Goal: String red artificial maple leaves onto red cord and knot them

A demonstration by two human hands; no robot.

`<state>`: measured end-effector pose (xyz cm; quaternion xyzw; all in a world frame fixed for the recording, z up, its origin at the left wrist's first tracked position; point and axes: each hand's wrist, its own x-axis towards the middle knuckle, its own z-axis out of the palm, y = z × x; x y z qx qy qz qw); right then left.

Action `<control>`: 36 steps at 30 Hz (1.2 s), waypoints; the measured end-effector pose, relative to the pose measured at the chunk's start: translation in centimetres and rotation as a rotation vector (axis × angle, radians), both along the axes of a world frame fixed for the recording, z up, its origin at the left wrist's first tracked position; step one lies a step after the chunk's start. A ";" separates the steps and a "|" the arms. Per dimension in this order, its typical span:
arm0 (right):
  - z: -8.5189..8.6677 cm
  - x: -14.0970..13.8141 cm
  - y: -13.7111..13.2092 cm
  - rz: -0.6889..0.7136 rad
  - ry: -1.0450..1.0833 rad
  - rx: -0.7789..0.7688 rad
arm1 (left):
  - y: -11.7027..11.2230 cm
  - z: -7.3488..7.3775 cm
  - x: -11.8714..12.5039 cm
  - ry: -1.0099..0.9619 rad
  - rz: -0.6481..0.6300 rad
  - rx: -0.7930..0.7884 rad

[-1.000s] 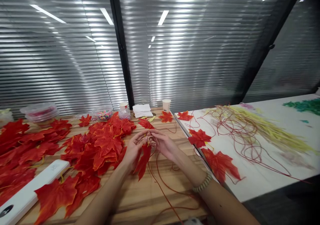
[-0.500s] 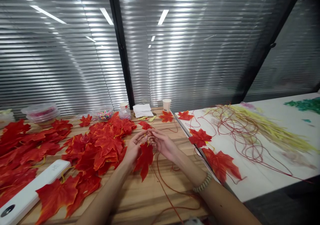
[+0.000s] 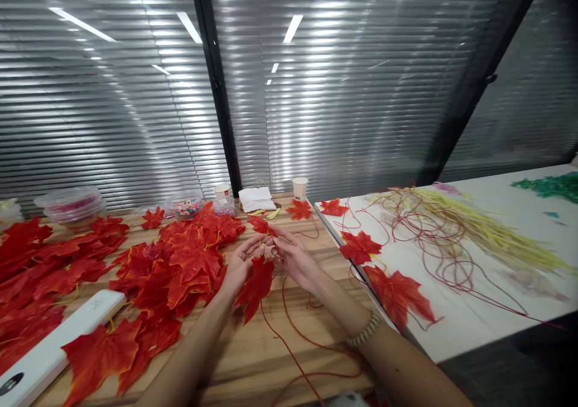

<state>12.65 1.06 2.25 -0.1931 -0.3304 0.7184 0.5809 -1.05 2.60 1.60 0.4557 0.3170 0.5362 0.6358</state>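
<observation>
Over the wooden table (image 3: 253,359), my left hand (image 3: 239,268) and my right hand (image 3: 295,259) meet fingertip to fingertip. A red maple leaf (image 3: 253,286) hangs down from between them, its stem pinched where the fingers join. A thin red cord (image 3: 289,350) runs from the same spot down toward me across the wood. Both hands have their fingers curled in a pinch. A bead bracelet sits on my right wrist.
A heap of red leaves (image 3: 180,262) covers the table's left side beside a long white box (image 3: 54,347). Plastic tubs (image 3: 72,202), two paper cups (image 3: 300,188) and tissues stand at the back. A white table (image 3: 497,310) on the right holds leaves and tangled red and yellow cords (image 3: 442,232).
The hanging leaf has swung and twisted slightly between the fingers. Both hands stay together in nearly the same place.
</observation>
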 end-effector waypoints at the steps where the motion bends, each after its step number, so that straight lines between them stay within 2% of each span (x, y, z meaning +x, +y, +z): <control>1: 0.0 0.0 0.0 -0.004 -0.002 -0.006 | 0.0 -0.1 0.0 0.002 0.001 0.001; 14: -0.5 -0.2 0.5 -0.051 -0.036 -0.019 | -0.4 0.5 0.1 0.049 0.018 0.003; 26: -0.7 -0.2 0.5 -0.063 -0.047 -0.004 | -0.2 0.3 0.2 0.035 0.039 -0.020; 36: -1.0 -0.5 0.5 -0.034 -0.086 0.037 | 0.0 0.0 0.2 -0.029 0.009 -0.062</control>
